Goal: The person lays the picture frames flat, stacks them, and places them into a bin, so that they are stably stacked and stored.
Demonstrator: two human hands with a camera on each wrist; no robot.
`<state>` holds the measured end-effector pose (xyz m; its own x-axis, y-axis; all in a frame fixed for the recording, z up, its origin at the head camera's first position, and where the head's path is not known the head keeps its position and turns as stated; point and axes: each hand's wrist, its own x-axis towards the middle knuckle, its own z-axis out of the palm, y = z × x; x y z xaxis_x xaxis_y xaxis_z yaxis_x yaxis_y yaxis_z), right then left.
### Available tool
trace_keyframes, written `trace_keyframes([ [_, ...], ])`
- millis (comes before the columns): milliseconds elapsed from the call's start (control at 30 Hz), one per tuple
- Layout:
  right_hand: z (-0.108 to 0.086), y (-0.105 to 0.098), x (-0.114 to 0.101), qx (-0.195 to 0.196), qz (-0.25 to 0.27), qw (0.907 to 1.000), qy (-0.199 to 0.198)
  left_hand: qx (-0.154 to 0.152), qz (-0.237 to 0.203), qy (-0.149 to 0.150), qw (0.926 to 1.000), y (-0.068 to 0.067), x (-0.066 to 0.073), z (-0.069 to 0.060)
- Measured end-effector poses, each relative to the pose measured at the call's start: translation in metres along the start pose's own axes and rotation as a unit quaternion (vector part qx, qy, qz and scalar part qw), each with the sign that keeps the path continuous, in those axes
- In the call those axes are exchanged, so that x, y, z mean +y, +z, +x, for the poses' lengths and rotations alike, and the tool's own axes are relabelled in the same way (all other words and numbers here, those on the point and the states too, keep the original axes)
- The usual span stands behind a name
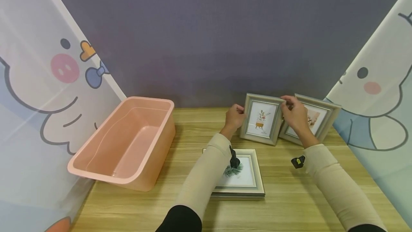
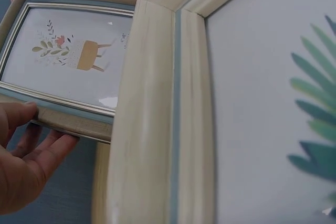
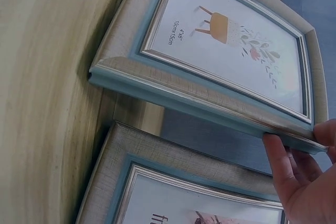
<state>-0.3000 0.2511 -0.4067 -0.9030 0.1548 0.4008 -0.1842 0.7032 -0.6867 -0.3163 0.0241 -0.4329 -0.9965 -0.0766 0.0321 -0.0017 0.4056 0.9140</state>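
A photo frame [image 1: 261,119] with a potted-plant print stands upright near the back wall, tilted slightly. My left hand [image 1: 234,119] pinches its left edge, thumb in front and fingers behind, as the left wrist view shows with the same hand [image 2: 31,156]. At its upper right corner, my right hand [image 1: 295,115] grips the edge; the right wrist view shows this hand [image 3: 310,171] with the thumb on the front. Just to the right leans a second photo frame [image 1: 329,117], partly hidden by my right hand. Its lower part appears in the right wrist view.
Nearer me, a cream photo frame [image 1: 259,178] with a green leaf print lies flat under my left forearm, seemingly on another frame. A pink plastic bin [image 1: 161,149] stands at the left of the wooden table [image 1: 128,210]. The grey wall [image 1: 206,46] rises behind.
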Motion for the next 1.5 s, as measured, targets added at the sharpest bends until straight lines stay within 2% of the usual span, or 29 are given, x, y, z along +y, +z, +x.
trace_keyframes([
  [333, 0.000, -0.005, -0.007, 0.007, 0.017, 0.9998, 0.004, 0.001, 0.005, 0.013, 0.9999, -0.005, 0.003, 0.001],
  [667, -0.004, -0.012, -0.016, -0.020, 0.078, 0.9963, 0.031, -0.006, -0.010, 0.027, 0.9996, -0.020, 0.011, -0.003],
  [933, -0.006, -0.015, -0.021, -0.044, 0.148, 0.9869, 0.045, -0.015, -0.004, 0.051, 0.9986, -0.037, 0.020, -0.006],
  [1033, -0.007, -0.016, -0.021, -0.057, 0.181, 0.9806, 0.051, -0.014, -0.004, 0.060, 0.9981, -0.042, 0.023, -0.007],
  [1100, -0.008, -0.016, -0.022, -0.061, 0.214, 0.9733, 0.056, -0.011, -0.002, 0.070, 0.9975, -0.047, 0.025, -0.007],
  [1167, -0.009, -0.015, -0.023, -0.068, 0.257, 0.9621, 0.059, -0.009, 0.003, 0.082, 0.9966, -0.052, 0.027, -0.007],
  [1267, -0.012, -0.014, -0.026, -0.081, 0.325, 0.9403, 0.062, -0.006, 0.024, 0.101, 0.9946, -0.061, 0.030, -0.006],
  [1333, -0.014, -0.014, -0.029, -0.090, 0.352, 0.9298, 0.059, -0.005, 0.042, 0.110, 0.9930, -0.068, 0.031, -0.006],
  [1400, -0.016, -0.013, -0.031, -0.098, 0.370, 0.9223, 0.053, -0.005, 0.057, 0.120, 0.9911, -0.074, 0.032, -0.006],
  [1500, -0.019, -0.011, -0.034, -0.107, 0.382, 0.9169, 0.043, -0.002, 0.079, 0.132, 0.9881, -0.082, 0.034, -0.007],
])
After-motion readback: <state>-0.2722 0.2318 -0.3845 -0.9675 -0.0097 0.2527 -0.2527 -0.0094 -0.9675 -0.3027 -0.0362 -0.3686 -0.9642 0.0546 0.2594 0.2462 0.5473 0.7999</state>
